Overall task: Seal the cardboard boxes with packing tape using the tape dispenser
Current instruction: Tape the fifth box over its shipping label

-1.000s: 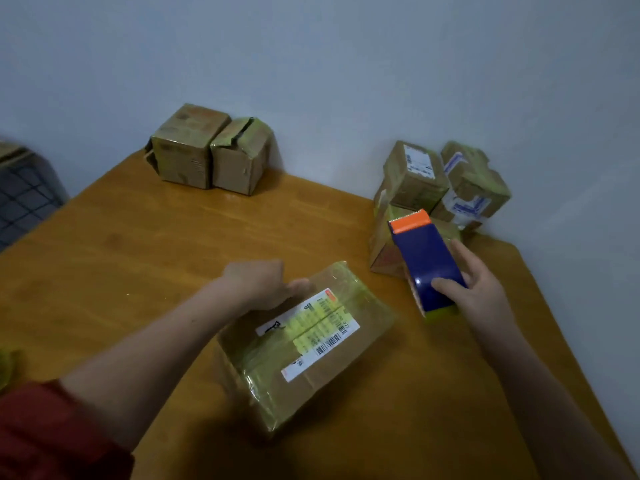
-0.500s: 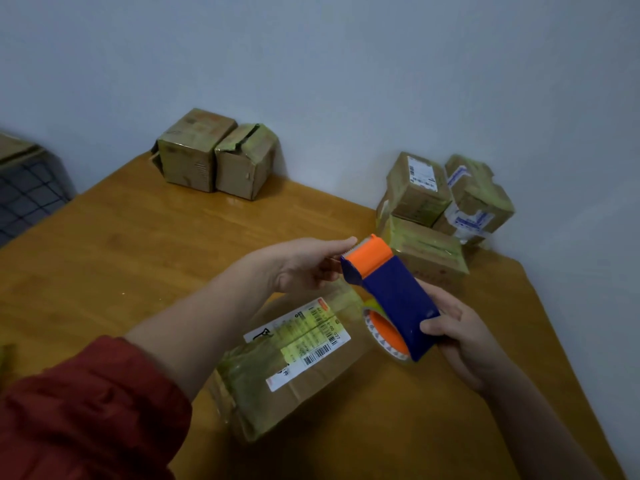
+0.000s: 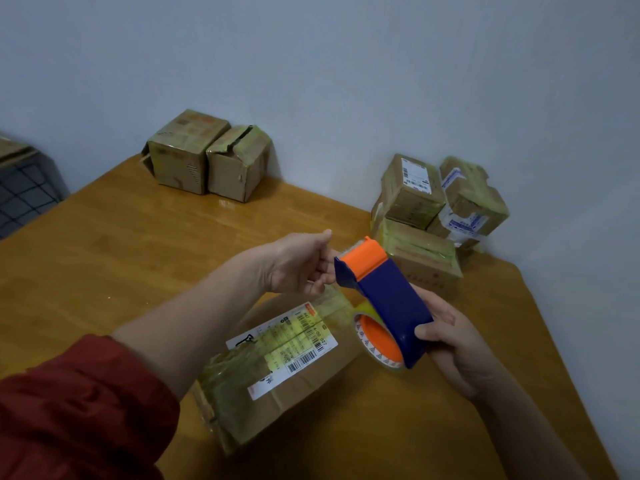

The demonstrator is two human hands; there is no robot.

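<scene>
one tape dispenser [image 3: 391,299] is held tilted above the table [image 3: 121,254], gripped round its lower end by the right hand [image 3: 457,351]. one labelled box [image 3: 277,368] lies below it. left hand [image 3: 294,265] is held at the orange head; fingertips are hidden behind it, so a pinch cannot be told. two boxes [image 3: 183,157] are set back left, three stacked boxes [image 3: 412,192] back right. a wire crate [image 3: 24,192] is cut off at left.

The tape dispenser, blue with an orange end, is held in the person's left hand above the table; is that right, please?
Not quite: the head view shows the tape dispenser held in the right hand, not the left. It is indeed blue with an orange end, above the table.
</scene>
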